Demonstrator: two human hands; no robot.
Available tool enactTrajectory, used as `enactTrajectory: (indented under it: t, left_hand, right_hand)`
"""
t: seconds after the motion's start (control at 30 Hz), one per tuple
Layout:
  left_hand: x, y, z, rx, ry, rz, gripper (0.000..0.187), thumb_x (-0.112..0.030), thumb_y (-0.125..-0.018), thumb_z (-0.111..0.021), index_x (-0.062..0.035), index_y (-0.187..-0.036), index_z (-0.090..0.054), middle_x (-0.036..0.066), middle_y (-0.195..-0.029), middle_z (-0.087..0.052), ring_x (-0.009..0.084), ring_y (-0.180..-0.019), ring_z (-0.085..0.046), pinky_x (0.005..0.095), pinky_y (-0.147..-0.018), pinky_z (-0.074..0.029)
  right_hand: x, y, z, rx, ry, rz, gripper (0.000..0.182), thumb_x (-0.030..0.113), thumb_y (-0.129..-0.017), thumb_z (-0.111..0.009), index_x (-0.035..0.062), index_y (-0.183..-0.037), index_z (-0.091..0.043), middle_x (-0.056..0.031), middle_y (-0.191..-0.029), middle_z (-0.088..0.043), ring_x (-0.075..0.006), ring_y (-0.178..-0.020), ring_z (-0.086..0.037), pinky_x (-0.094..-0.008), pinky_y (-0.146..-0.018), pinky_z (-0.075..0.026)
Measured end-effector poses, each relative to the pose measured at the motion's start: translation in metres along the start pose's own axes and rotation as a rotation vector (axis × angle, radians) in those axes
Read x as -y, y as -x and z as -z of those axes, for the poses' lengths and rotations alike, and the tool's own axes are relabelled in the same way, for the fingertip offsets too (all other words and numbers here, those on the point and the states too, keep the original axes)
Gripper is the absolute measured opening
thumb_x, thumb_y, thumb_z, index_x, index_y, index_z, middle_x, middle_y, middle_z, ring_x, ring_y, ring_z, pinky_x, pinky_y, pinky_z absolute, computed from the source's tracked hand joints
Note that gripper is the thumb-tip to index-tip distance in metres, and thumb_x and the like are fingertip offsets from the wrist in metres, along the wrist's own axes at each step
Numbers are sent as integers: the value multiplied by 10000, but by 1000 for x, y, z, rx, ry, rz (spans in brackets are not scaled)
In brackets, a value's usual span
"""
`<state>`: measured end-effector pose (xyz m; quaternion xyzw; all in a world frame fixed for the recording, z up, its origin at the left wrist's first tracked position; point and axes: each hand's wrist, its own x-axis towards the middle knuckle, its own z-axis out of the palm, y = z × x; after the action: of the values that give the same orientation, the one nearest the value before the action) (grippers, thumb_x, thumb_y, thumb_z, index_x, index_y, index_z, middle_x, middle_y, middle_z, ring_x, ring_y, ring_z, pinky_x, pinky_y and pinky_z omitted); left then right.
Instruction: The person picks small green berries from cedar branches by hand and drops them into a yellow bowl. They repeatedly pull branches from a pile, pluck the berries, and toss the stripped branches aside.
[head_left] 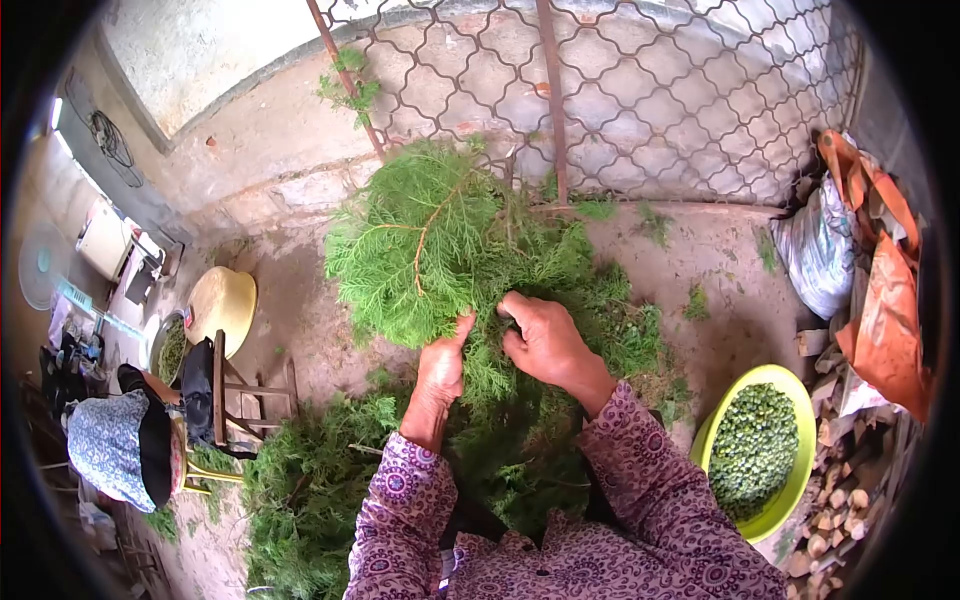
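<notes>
A feathery green branch (420, 240) with a thin brown stem spreads out in front of me. Its lower end is in my left hand (442, 368), whose fingers are closed round it and partly hidden by leaves. Just to the right, my right hand (550, 342) is curled with thumb and forefinger close together at the foliage; what lies between them is too small to make out. More cut greenery (320, 480) is heaped below and to the left of my arms, and some lies behind my right hand.
On the right stands a yellow-green basin (808, 450) of small green berries, beside stacked firewood (835, 520), an orange sack (890, 325) and a white sack (815, 250). A metal lattice (650, 100) is ahead. At left are a wooden stool (258, 392), a tan basin (225, 305) and another person (115, 450).
</notes>
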<state>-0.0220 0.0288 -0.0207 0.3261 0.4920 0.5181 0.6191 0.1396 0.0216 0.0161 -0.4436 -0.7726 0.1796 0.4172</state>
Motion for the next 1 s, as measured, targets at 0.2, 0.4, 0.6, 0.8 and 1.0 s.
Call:
enactTrajectory:
  t: [0.2,0.4,0.6,0.8,1.0]
  left_hand:
    - [-7,8,-7,0,89,-3,473,-243,-790,-622,22,-1152,-475,64,-1153,-503,146,-1048,-443,279,-926,-313]
    - [2,-3,8,28,106,3,462,-258,-792,-614,31,-1134,-500,92,-1203,-484,147,-1144,-398,275,-982,-258]
    - [0,-6,14,69,142,5,468,-228,-810,-584,46,-1168,-457,98,-1224,-465,157,-1168,-381,305,-1015,-209]
    - [-5,-10,23,-2,170,-5,484,-233,-811,-582,53,-1175,-443,124,-1252,-431,167,-1188,-365,306,-1002,-251]
    - [-5,-1,23,-43,23,-68,476,-243,-808,-578,19,-1184,-451,78,-1216,-459,160,-1137,-397,308,-983,-264]
  right_hand:
    - [-6,-1,6,-32,-233,-34,167,34,-692,-513,24,-858,-499,-93,-611,-509,-178,-453,-481,-303,-433,-373]
    - [1,0,27,95,-1305,-443,129,25,-770,-460,42,-888,-509,-8,-638,-483,-75,-432,-386,-221,-384,-284]
    - [-5,3,31,194,-1438,-495,155,66,-813,-461,51,-963,-497,-17,-582,-456,-63,-409,-368,-201,-364,-265]
    - [-19,2,65,57,-1689,-285,240,40,-790,-447,31,-1022,-508,-60,-685,-540,-50,-390,-356,-186,-330,-276]
    - [-47,3,79,-306,-1508,-429,135,125,-824,-539,17,-901,-558,-14,-675,-503,-39,-430,-366,-171,-352,-251]
